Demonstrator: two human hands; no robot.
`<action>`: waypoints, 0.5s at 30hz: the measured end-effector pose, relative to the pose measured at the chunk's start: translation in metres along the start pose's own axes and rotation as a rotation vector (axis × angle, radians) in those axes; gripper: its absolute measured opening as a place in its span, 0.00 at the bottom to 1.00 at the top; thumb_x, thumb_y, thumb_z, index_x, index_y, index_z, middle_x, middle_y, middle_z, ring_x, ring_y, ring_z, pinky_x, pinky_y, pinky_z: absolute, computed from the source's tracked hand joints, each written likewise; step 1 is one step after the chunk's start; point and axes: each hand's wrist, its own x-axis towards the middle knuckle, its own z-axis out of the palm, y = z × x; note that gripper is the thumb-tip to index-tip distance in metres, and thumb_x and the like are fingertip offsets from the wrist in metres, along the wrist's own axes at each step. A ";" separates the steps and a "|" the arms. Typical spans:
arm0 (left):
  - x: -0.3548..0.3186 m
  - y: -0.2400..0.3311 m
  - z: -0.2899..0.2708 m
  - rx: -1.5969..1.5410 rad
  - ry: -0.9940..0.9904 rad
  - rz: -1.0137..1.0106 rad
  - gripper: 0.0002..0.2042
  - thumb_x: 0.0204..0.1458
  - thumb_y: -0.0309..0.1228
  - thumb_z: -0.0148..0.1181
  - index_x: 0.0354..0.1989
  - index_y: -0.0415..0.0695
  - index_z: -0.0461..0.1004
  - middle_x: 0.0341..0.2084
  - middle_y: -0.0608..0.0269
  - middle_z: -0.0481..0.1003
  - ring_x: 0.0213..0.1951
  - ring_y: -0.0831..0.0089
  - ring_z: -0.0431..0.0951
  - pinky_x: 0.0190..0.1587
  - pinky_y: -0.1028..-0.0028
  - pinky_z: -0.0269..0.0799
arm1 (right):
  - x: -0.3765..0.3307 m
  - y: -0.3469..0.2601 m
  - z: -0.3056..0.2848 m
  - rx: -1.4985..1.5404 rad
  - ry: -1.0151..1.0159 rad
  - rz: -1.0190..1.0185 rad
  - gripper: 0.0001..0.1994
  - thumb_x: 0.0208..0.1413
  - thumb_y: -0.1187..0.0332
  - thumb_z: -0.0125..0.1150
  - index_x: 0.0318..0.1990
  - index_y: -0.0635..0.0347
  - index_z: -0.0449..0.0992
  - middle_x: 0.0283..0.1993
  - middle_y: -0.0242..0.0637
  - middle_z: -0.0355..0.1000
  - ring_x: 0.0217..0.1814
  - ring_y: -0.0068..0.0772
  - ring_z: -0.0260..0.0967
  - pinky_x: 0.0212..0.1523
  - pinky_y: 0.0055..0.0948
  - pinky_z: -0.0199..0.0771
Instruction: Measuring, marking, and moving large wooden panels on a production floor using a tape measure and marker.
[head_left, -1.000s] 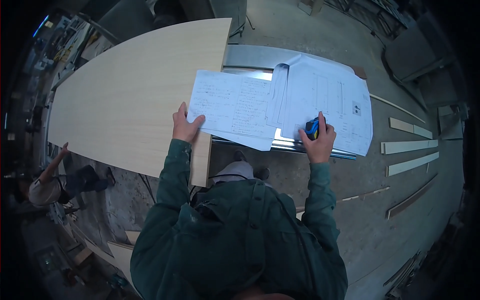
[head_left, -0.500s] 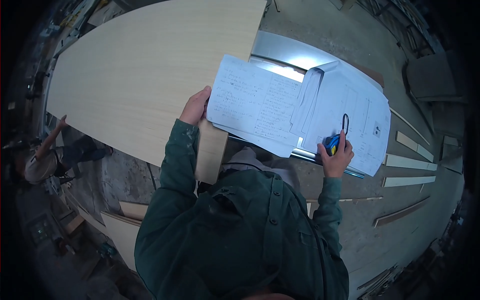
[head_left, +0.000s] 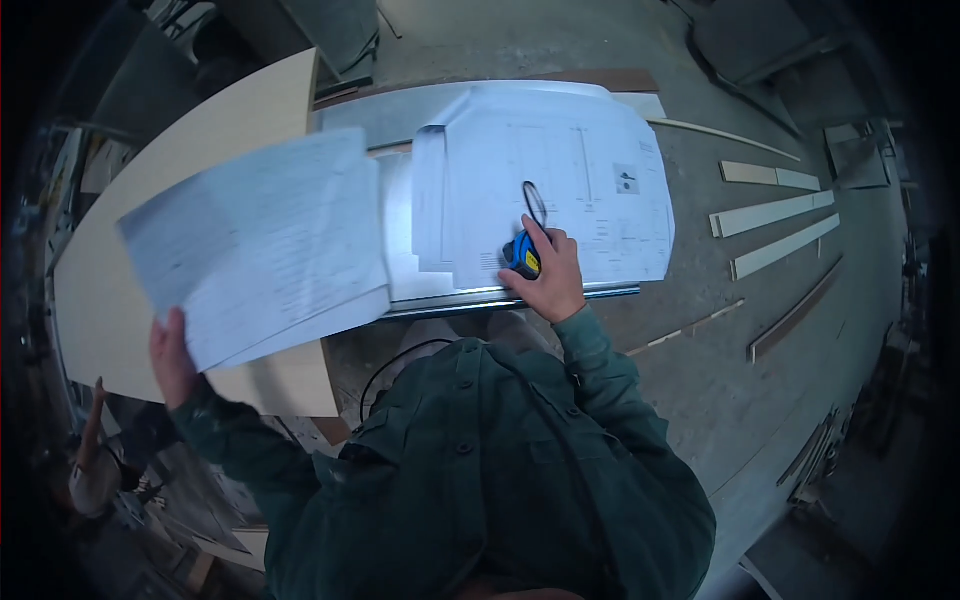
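My left hand (head_left: 176, 362) pinches the lower left corner of some white paper sheets (head_left: 270, 235), covered in faint writing and slightly blurred. They are lifted over the pale wooden board on the left. My right hand (head_left: 552, 277) grips a blue and black tape measure (head_left: 522, 254) with a yellow label and a dark wrist strap. Beneath that hand lies a stack of printed drawings (head_left: 490, 190), its left edge folded over in layers. The stack rests on a shiny metal surface (head_left: 399, 240) with a rail along its near edge.
A large pale wooden board (head_left: 240, 110) spreads across the left. Several wooden strips (head_left: 775, 225) lie on the floor to the right. At the far left, another person's arm (head_left: 93, 425) reaches to the board's edge. Dark machinery (head_left: 750, 50) stands at the upper right.
The sheets in my left hand have swung left, away from the stack, baring the metal between. My right hand keeps the tape measure on the drawings. The whole view has turned and shifted.
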 end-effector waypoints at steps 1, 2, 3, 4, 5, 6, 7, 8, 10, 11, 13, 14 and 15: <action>-0.006 0.015 -0.002 -0.097 0.037 0.087 0.22 0.63 0.35 0.52 0.60 0.34 0.64 0.51 0.55 0.73 0.49 0.69 0.75 0.52 0.71 0.70 | 0.001 0.004 -0.006 0.173 -0.020 -0.010 0.42 0.43 0.56 0.72 0.67 0.55 0.61 0.53 0.48 0.65 0.55 0.49 0.63 0.57 0.41 0.65; -0.010 0.022 -0.004 -0.223 0.013 0.088 0.23 0.63 0.35 0.51 0.63 0.34 0.60 0.53 0.53 0.72 0.51 0.66 0.75 0.53 0.69 0.71 | 0.001 0.011 -0.013 0.178 -0.015 -0.005 0.42 0.43 0.56 0.72 0.67 0.55 0.61 0.53 0.48 0.65 0.55 0.49 0.63 0.57 0.41 0.65; -0.017 0.035 0.004 -0.260 -0.010 0.093 0.23 0.64 0.36 0.50 0.62 0.34 0.60 0.52 0.52 0.72 0.51 0.65 0.75 0.52 0.69 0.72 | -0.001 0.019 -0.021 0.358 0.005 0.031 0.42 0.45 0.56 0.71 0.67 0.57 0.60 0.56 0.47 0.65 0.58 0.45 0.63 0.59 0.38 0.64; -0.020 0.046 0.013 -0.302 -0.030 0.102 0.23 0.64 0.37 0.50 0.62 0.34 0.61 0.52 0.52 0.72 0.50 0.64 0.75 0.52 0.68 0.72 | 0.001 0.027 -0.030 0.537 0.027 0.060 0.41 0.47 0.56 0.71 0.67 0.60 0.59 0.59 0.46 0.65 0.60 0.41 0.63 0.61 0.35 0.62; -0.017 0.044 0.022 -0.226 -0.005 0.108 0.23 0.64 0.37 0.50 0.61 0.34 0.61 0.51 0.52 0.73 0.50 0.65 0.75 0.51 0.69 0.72 | -0.004 0.035 -0.038 0.561 0.094 0.084 0.40 0.49 0.58 0.70 0.67 0.62 0.58 0.64 0.46 0.62 0.64 0.36 0.61 0.63 0.33 0.60; -0.012 0.036 0.032 -0.150 0.027 0.111 0.22 0.64 0.38 0.50 0.60 0.34 0.62 0.50 0.51 0.73 0.49 0.65 0.76 0.51 0.69 0.72 | -0.005 0.040 -0.050 0.605 0.129 0.169 0.39 0.49 0.60 0.70 0.68 0.61 0.58 0.65 0.46 0.61 0.66 0.38 0.59 0.66 0.34 0.57; -0.009 0.036 0.056 -0.099 0.004 0.125 0.21 0.63 0.39 0.51 0.57 0.34 0.65 0.48 0.50 0.74 0.48 0.66 0.76 0.50 0.69 0.73 | -0.007 0.055 -0.053 0.593 0.270 0.143 0.37 0.51 0.62 0.68 0.68 0.59 0.59 0.59 0.42 0.66 0.58 0.34 0.65 0.58 0.31 0.66; -0.008 0.031 0.097 -0.241 -0.034 0.063 0.21 0.62 0.39 0.53 0.54 0.34 0.67 0.47 0.51 0.75 0.47 0.66 0.76 0.50 0.68 0.73 | -0.010 0.067 -0.062 0.703 0.277 0.281 0.34 0.53 0.63 0.65 0.68 0.56 0.60 0.53 0.37 0.68 0.46 0.26 0.67 0.45 0.25 0.70; -0.012 0.021 0.167 -0.381 -0.054 -0.036 0.20 0.61 0.37 0.56 0.53 0.33 0.67 0.45 0.54 0.75 0.46 0.67 0.76 0.50 0.68 0.73 | -0.010 0.070 -0.088 0.893 0.428 0.342 0.32 0.56 0.64 0.63 0.68 0.55 0.60 0.49 0.34 0.68 0.40 0.21 0.65 0.38 0.22 0.68; -0.015 0.014 0.202 -0.442 -0.138 -0.031 0.20 0.61 0.36 0.56 0.54 0.34 0.67 0.46 0.54 0.75 0.47 0.67 0.76 0.51 0.68 0.72 | -0.012 0.076 -0.102 0.860 0.468 0.360 0.31 0.56 0.64 0.62 0.68 0.56 0.60 0.50 0.35 0.68 0.41 0.22 0.65 0.40 0.23 0.69; -0.018 -0.009 0.269 -0.613 -0.334 -0.156 0.19 0.61 0.34 0.57 0.55 0.35 0.67 0.48 0.56 0.75 0.48 0.69 0.76 0.51 0.69 0.72 | -0.012 0.094 -0.125 0.892 0.518 0.323 0.32 0.56 0.65 0.61 0.68 0.57 0.59 0.51 0.36 0.67 0.43 0.23 0.66 0.42 0.24 0.69; -0.019 -0.028 0.303 -0.653 -0.284 -0.202 0.19 0.60 0.34 0.57 0.55 0.35 0.67 0.48 0.56 0.75 0.49 0.69 0.76 0.51 0.70 0.72 | -0.013 0.095 -0.133 0.916 0.574 0.294 0.32 0.56 0.65 0.61 0.68 0.58 0.59 0.52 0.36 0.67 0.45 0.24 0.66 0.45 0.25 0.70; -0.032 -0.027 0.335 -0.658 -0.297 -0.216 0.19 0.61 0.33 0.56 0.56 0.36 0.67 0.47 0.56 0.76 0.48 0.70 0.76 0.52 0.70 0.72 | -0.013 0.089 -0.141 0.917 0.561 0.289 0.32 0.56 0.65 0.61 0.68 0.58 0.59 0.52 0.36 0.67 0.45 0.24 0.66 0.45 0.25 0.70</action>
